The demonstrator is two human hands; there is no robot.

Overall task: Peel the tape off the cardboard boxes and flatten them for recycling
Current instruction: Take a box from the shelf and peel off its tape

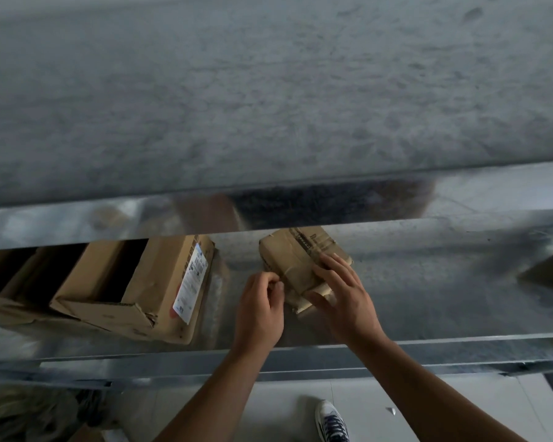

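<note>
A small brown cardboard box [292, 256] lies on the metal shelf [428, 298], a strip of tape [307, 247] running across its top. My right hand [342, 295] rests on the box, with fingers spread over its top and thumb against its near end. My left hand [262, 301] is at the box's left side, its fingertips pinched together at the edge; what they pinch is too small to make out. To the left, a larger open cardboard box [141, 288] lies on its side with a white shipping label [192, 282].
More cardboard [10, 282] sits at the far left of the shelf and a brown corner [549, 272] at the far right. A shiny metal ledge [268, 212] overhangs the shelf's back. Below the shelf rail is pale floor with a sneaker [331, 421].
</note>
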